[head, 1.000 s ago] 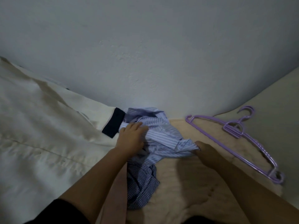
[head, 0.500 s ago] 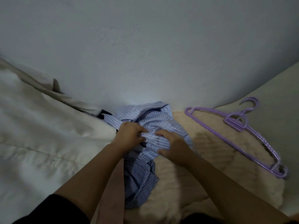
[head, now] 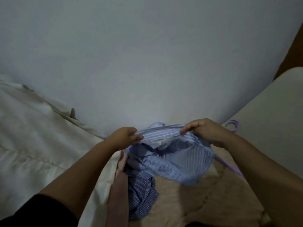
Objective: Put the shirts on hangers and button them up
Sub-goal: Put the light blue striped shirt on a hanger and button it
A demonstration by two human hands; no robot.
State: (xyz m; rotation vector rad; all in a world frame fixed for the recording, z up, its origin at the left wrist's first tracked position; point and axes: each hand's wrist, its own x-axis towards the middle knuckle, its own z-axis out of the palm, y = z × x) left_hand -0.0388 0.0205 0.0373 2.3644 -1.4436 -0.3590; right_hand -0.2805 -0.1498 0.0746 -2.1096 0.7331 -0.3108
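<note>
- Two large surfaces fill most of what we see: a pale blue-grey wall (head: 147, 54) ahead and white bedding (head: 32, 145) spread over the left side.
- Below our arms lies a fuzzy beige blanket (head: 188, 202), and a cream surface (head: 270, 112) runs along the right, with a brown strip at the top right corner.
- We hold the blue striped shirt (head: 177, 163) up over the blanket, its collar edge stretched level between our hands and the body hanging down, blurred at the lower hem; a small white label shows just under the collar.
- A pink garment (head: 118, 194) lies in a long strip between the white bedding and the other clothes.
- A dark blue checked shirt (head: 141, 195) sits crumpled on the blanket, partly under the striped one and touching the pink strip.
- Our right hand (head: 206, 130) pinches the right end of the collar, fingers curled over the fabric and thumb beneath.
- Our left hand (head: 124, 136) pinches the left end the same way, fingers closed on the cloth.
- The purple hangers (head: 232, 126) lie behind our right wrist; only the hooks near the cream surface and a stretch of bar below our forearm show, so we cannot count them.
</note>
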